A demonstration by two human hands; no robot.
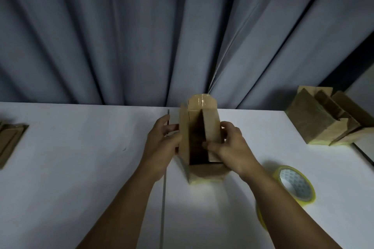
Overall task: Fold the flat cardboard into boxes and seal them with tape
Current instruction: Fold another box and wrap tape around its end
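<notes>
A small brown cardboard box (200, 172) stands upright on the white table (81, 168), its top open and its flaps raised. My left hand (162, 143) grips the box's left flap and side. My right hand (228, 145) pinches the right flap, which is folded partway over the dark opening. The far flap (202, 101) stands up with shiny tape on it. Yellowish tape shows along the box's bottom edge. A roll of yellow-tinted tape (294, 185) lies on the table to the right of my right forearm.
Several folded, taped boxes (323, 119) stand at the table's back right. Flat cardboard pieces (11, 143) lie at the left edge. A thin seam (164, 198) runs down the table under my left arm. Grey curtains (141, 36) hang behind the table.
</notes>
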